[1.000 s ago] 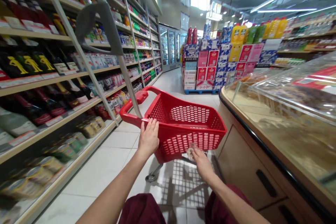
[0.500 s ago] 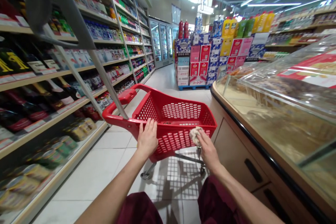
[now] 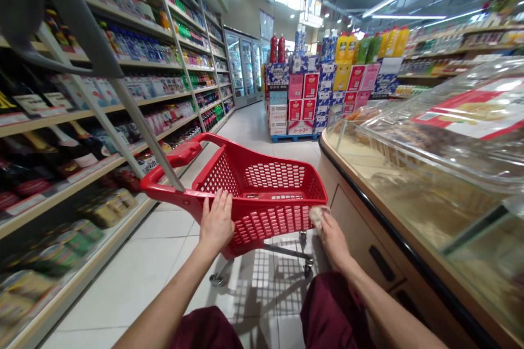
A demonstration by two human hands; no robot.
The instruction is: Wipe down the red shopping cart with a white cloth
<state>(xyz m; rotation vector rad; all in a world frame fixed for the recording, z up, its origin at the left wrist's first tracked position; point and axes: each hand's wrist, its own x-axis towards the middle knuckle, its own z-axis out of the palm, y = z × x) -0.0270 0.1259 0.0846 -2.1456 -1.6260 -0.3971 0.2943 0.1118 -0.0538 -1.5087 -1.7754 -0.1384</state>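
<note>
A red plastic shopping cart on a wheeled metal frame stands side-on before me. My left hand rests on the near rim of its basket, fingers laid over the edge. Bunched in my right hand is a pale cloth, held against the basket's right end corner. From the cart's left end a metal pole with a grey loop-shaped top rises toward the upper left. The inside of the basket shows its holed walls and part of its floor.
Shelves of bottles and cans run along the left. A glass-topped counter with packaged food stands close on the right. Ahead, stacked drink cartons sit on a blue pallet, with fridges behind. White tiles cover the floor.
My right hand has moved the cloth rightward along the basket's near side to its end corner. My left hand stays on the rim. The whole view has shifted slightly.
</note>
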